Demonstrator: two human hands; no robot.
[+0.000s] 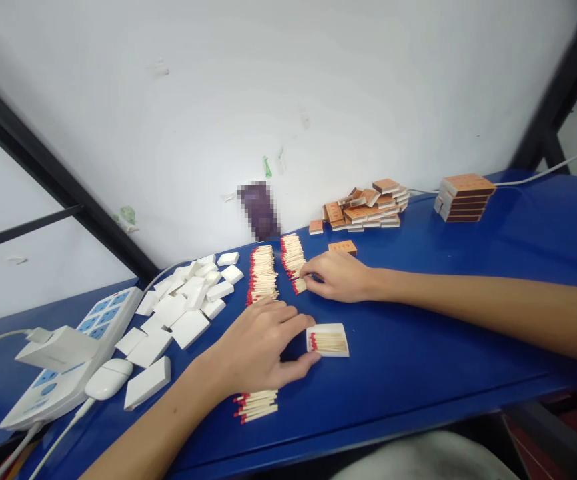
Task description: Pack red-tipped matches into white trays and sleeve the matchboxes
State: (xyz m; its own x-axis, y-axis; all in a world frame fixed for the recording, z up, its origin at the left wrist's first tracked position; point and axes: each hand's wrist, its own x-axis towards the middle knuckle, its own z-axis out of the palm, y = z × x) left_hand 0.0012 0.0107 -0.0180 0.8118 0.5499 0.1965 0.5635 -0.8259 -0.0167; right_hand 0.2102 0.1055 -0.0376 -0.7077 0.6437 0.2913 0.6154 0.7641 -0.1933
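Note:
A small white matchbox tray (341,329), part filled with red-tipped matches (331,342), lies on the blue table. My left hand (263,340) grips its left end between thumb and forefinger. Farther back, the fingers of my right hand (339,275) are closed on a few matches (299,286) at the near end of the right-hand row of matches (293,252). Beside it runs a longer row of matches (263,270), partly covered by my left hand. More matches (257,405) show below that hand. An orange matchbox sleeve (342,247) sits just behind my right hand.
White trays (188,300) are heaped at the left, near a power strip (113,313) with a plugged-in charger (58,348) and a white mouse-shaped device (109,379). Orange matchbox sleeves (363,215) pile against the wall. Stacked matchboxes (465,198) stand at the back right.

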